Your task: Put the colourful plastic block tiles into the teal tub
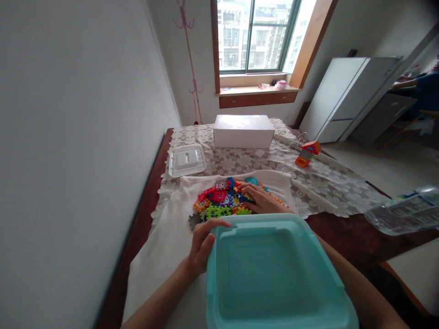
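My left hand (203, 244) grips the far left corner of a teal plastic bin (264, 274), with fingers over the rim and thumb against the side. Beyond the bin lies a pile of interlocking plastic building pieces (218, 196) in red, green, blue, orange, purple and grey. Over the pile's right side, my right hand (259, 198) rests with fingers stretched out, touching the pieces. Its forearm passes behind the bin and is partly hidden. The bin also covers the near edge of the pile.
A white cloth (164, 256) lies under the pieces on a lace-covered table. Behind are a white lid (187, 160), a white box (243, 131) and an orange-and-grey assembled block model (307, 153). A clear plastic bottle (404, 212) is at right. A person (423, 91) is at far right.
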The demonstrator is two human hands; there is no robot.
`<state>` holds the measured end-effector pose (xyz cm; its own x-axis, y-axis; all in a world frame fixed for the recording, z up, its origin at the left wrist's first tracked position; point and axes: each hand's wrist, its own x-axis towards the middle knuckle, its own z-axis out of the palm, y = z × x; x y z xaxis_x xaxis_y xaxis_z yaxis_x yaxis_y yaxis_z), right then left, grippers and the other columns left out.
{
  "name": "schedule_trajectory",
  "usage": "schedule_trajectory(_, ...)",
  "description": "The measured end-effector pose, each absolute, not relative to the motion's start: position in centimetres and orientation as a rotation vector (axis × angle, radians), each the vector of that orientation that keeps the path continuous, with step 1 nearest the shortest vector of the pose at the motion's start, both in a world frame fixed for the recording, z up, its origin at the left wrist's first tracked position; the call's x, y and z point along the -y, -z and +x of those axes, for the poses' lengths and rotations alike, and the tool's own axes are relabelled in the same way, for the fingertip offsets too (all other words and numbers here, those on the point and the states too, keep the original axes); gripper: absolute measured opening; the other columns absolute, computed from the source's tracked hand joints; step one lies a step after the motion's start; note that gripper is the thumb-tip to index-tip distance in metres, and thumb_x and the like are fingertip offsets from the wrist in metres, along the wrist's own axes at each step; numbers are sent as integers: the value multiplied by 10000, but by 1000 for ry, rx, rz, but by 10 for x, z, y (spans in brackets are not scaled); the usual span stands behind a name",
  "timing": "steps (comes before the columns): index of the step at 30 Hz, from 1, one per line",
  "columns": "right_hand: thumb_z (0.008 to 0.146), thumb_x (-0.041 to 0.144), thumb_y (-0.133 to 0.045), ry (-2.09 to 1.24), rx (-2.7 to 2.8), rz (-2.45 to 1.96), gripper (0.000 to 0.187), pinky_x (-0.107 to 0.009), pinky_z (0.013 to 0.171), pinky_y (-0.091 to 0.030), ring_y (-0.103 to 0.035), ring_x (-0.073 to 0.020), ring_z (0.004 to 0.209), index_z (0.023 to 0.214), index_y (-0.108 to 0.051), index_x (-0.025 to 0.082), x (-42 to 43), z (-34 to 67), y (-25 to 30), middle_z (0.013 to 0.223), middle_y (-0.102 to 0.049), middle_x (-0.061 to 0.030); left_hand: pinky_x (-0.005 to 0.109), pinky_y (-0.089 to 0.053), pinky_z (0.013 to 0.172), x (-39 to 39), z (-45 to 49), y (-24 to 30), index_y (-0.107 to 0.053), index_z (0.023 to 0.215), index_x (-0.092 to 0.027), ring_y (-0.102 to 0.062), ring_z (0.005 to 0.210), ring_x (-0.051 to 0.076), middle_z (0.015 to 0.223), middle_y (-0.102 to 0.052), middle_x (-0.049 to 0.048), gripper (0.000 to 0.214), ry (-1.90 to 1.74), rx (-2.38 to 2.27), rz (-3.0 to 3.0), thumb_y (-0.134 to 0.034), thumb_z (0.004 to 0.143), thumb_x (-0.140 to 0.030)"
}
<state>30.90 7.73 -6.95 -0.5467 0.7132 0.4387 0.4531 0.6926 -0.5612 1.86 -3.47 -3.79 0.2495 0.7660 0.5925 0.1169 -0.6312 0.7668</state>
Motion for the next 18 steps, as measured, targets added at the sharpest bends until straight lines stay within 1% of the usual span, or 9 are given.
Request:
schedule_trajectory(3, 1084, 383, -588, -515, 2196, -901, 332, -539, 1201, -490, -586, -304, 1430, 1402, -576, 287, -78, 309, 66, 1527, -627, -117, 360, -463, 856, 35, 18, 38, -800, 1194, -187, -730, 938, 257, 1111, -830, 92, 468, -1404, -808, 1928, -420, 1127, -453)
schedule_trajectory(5, 1105, 419, -551, -584, 2130, -906, 370, -492, 1220, -476, -586, -280, 1427, 1453, -579, 297, -80, 311, 62, 1530, -630, -101, 362, -467, 861, 35, 18, 38, -802, 1194, -188, -733, 943, 260, 1110, -831, 93, 466, -1402, -813, 1920, -424, 1125, -453)
schedule_trajectory(7, 1106, 461, -549, -705, 2031, -923, 353, -453, 1223, -467, -605, -263, 1397, 1412, -634, 305, -82, 315, 57, 1469, -667, -78, 364, -470, 863, 35, 18, 39, -803, 1193, -187, -734, 950, 262, 1117, -831, 95, 464, -1403, -814, 1911, -430, 1121, -454)
schedule_trajectory(10, 1072, 545, -587, -880, 1831, -958, 348, -446, 1234, -455, -607, -266, 1393, 1316, -696, 322, -82, 319, 50, 1451, -676, -45, 373, -474, 841, 35, 18, 39, -808, 1174, -186, -728, 929, 269, 1106, -834, 103, 477, -1393, -827, 1906, -431, 1115, -472)
schedule_trajectory(11, 1056, 573, -600, -942, 1740, -964, 357, -445, 1223, -470, -614, -268, 1383, 1291, -702, 324, -81, 319, 48, 1449, -679, -35, 376, -475, 830, 35, 18, 39, -810, 1168, -185, -724, 916, 271, 1097, -835, 106, 485, -1388, -835, 1906, -430, 1114, -480)
schedule_trajectory(13, 1025, 611, -623, -1108, 1520, -968, 377, -421, 1141, -543, -662, -263, 1301, 1249, -694, 315, -78, 317, 43, 1410, -704, -25, 378, -475, 819, 35, 18, 39, -813, 1160, -183, -714, 893, 270, 1083, -836, 109, 491, -1386, -844, 1906, -429, 1111, -485)
schedule_trajectory(15, 998, 613, -661, -1288, 1276, -963, 382, -356, 960, -623, -720, -241, 1144, 1223, -673, 305, -74, 314, 39, 1314, -745, -23, 376, -473, 824, 35, 18, 39, -812, 1164, -181, -708, 886, 264, 1085, -835, 108, 484, -1389, -846, 1906, -430, 1111, -473)
schedule_trajectory(17, 976, 590, -700, -1417, 1062, -934, 367, -293, 785, -628, -736, -215, 1009, 1204, -669, 305, -72, 311, 35, 1219, -774, -19, 373, -469, 835, 35, 17, 39, -813, 1168, -181, -706, 890, 259, 1093, -833, 105, 479, -1386, -845, 1908, -428, 1113, -461)
schedule_trajectory(18, 970, 577, -709, -1459, 976, -909, 358, -278, 734, -619, -735, -208, 968, 1199, -676, 304, -72, 310, 34, 1179, -784, -20, 372, -466, 837, 35, 17, 39, -814, 1168, -181, -707, 893, 258, 1096, -832, 104, 482, -1381, -844, 1906, -425, 1113, -461)
